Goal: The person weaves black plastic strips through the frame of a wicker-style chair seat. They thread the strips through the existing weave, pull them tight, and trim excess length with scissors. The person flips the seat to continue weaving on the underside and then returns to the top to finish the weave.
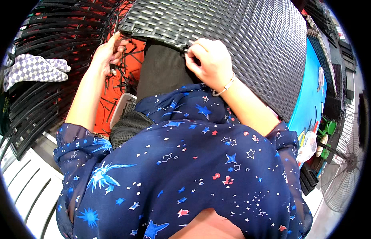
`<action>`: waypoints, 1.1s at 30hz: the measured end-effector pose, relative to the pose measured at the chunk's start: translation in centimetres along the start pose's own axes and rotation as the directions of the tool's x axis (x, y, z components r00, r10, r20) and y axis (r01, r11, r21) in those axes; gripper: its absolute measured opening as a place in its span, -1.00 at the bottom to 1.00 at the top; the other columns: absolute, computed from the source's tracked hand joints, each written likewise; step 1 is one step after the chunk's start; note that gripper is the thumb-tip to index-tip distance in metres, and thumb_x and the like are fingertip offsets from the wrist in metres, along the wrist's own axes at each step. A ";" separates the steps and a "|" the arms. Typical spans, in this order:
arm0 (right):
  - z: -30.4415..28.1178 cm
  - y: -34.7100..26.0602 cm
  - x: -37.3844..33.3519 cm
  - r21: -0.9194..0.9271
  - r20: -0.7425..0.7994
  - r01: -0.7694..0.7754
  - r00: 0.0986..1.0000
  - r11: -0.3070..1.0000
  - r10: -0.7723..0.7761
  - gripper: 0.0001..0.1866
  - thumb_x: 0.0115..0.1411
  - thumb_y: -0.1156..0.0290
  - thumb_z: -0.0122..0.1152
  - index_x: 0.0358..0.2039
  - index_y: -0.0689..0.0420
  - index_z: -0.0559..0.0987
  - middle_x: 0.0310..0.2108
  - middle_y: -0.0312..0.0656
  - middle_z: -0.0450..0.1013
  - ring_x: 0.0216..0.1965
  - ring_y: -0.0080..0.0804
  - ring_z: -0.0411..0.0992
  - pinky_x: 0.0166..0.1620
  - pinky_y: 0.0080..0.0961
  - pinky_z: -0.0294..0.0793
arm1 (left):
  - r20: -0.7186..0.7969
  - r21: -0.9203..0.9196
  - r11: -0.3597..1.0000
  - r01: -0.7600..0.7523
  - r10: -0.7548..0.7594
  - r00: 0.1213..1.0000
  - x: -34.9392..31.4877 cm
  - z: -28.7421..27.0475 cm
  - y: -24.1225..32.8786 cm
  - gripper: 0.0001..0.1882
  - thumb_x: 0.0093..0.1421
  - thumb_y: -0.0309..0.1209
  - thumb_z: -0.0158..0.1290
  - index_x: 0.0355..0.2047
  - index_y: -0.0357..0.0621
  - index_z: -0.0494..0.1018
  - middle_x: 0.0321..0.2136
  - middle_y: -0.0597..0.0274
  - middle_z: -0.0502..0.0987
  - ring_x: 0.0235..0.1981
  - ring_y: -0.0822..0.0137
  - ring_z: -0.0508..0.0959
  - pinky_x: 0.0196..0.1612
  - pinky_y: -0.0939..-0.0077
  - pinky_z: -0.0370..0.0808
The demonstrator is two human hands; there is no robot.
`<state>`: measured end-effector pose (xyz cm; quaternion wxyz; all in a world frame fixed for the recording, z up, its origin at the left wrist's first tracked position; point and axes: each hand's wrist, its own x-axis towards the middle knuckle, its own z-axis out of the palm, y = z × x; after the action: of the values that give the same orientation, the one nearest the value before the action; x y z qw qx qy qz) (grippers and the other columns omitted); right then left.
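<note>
We have a black woven wicker panel point(233, 44) across the far middle and right of the scene, its near edge over the person's dark trouser leg point(158, 69). Left hand point(106, 55) is at the panel's left near corner: thumb and index side raised to the corner, remaining fingers loosely curled; we can't tell if it pinches the edge or a strand. Right hand point(211, 61) is curled at the middle of the near edge, fingers pressed together, pinching a small dark strand end point(185, 49); bracelet point(225, 87) on that wrist.

Left side: we see long black strips point(54, 42) fanning out, with a checkered cloth point(32, 71) on them. Red surface point(101, 119) between strips and leg, littered with black scraps; pale basket point(123, 106) just beside the leg. Near left, white slatted seat point(28, 187). Right: blue surface point(312, 75) beside the panel, clear plastic bag point(308, 145) at its near end, green-handled item point(330, 127) beyond, wire-guarded fan point(351, 161) far right.
</note>
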<state>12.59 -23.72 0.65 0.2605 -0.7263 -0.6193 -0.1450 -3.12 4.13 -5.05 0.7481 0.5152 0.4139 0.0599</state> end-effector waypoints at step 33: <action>1.2 0.5 -1.1 0.152 -0.198 -0.042 0.977 0.987 0.072 -0.80 -0.08 0.64 0.21 -0.40 0.10 0.53 -0.33 -0.23 0.48 -0.31 -0.20 0.46 -0.25 -0.34 0.43 | -0.234 -0.113 0.842 -0.528 0.494 0.837 -4.6 3.4 1.5 -0.60 0.33 -0.18 0.04 -0.28 -0.37 0.59 -0.60 0.31 0.55 -0.74 0.66 0.09 -0.65 0.68 0.05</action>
<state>12.78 -23.97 -1.01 0.3794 -0.7040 -0.5773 -0.1648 -3.31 0.01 -0.80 0.7021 0.5317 0.3256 0.3440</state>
